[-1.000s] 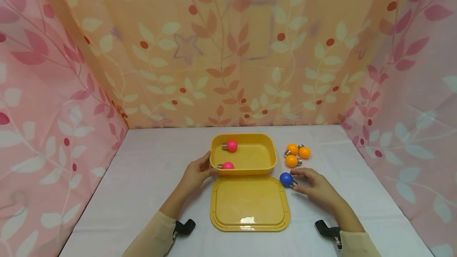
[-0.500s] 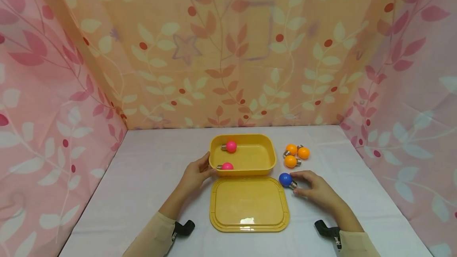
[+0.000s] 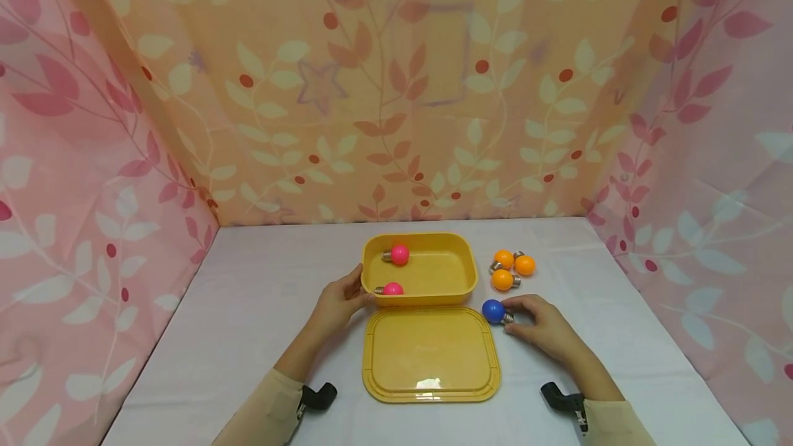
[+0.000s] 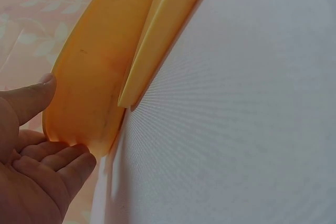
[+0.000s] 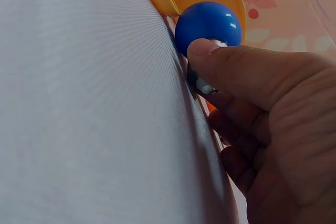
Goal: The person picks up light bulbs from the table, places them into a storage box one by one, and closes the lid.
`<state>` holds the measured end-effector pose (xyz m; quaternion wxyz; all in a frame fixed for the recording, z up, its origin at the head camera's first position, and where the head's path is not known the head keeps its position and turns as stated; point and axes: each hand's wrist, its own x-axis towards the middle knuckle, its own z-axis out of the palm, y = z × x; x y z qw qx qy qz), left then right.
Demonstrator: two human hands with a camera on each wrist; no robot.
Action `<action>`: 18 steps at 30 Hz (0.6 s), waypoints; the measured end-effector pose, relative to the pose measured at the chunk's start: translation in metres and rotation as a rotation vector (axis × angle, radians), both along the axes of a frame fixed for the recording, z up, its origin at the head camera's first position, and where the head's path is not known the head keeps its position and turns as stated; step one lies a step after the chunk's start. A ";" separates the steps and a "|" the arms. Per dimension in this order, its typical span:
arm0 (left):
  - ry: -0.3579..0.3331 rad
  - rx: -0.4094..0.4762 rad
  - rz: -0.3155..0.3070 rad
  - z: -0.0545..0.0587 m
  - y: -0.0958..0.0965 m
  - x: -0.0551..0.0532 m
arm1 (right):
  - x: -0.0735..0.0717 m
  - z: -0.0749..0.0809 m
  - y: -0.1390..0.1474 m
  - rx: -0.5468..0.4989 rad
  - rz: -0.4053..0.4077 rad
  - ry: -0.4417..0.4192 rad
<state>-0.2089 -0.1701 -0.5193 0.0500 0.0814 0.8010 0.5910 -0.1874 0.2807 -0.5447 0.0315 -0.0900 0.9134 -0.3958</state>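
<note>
A yellow box [image 3: 458, 260] stands with two pink light bulbs in it, one pink bulb [image 3: 400, 255] near the back wall and another pink bulb [image 3: 393, 288] by the front wall. My left hand [image 3: 336, 303] rests at the box's left end, thumb and loosely straight fingers against its outside. To the right of the yellow lid [image 3: 430, 356], my right hand [image 3: 545, 322] pinches a blue light bulb [image 3: 493, 311] by its metal base. In the right wrist view the thumb [image 5: 236, 66] lies over the bulb's neck, hiding part of the base.
Behind the blue bulb lie three orange light bulbs, the nearest orange bulb [image 3: 502, 279] just right of the box. The lid lies flat in front of the box. Patterned cloth walls [image 3: 396, 122] enclose the white table [image 3: 248, 281] at the back and sides.
The right hand's thumb and finger have closed in on the blue bulb's base, and the bulb has turned slightly. The left hand has kept its place at the box.
</note>
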 end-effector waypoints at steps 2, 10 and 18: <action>0.000 0.002 -0.002 0.001 0.000 0.000 | 0.000 0.000 0.000 0.007 -0.008 0.000; 0.011 -0.007 -0.001 -0.002 0.000 -0.001 | 0.001 0.004 -0.002 0.019 -0.036 0.009; 0.003 0.000 0.000 -0.003 0.000 -0.001 | 0.001 0.009 -0.002 -0.005 -0.061 0.021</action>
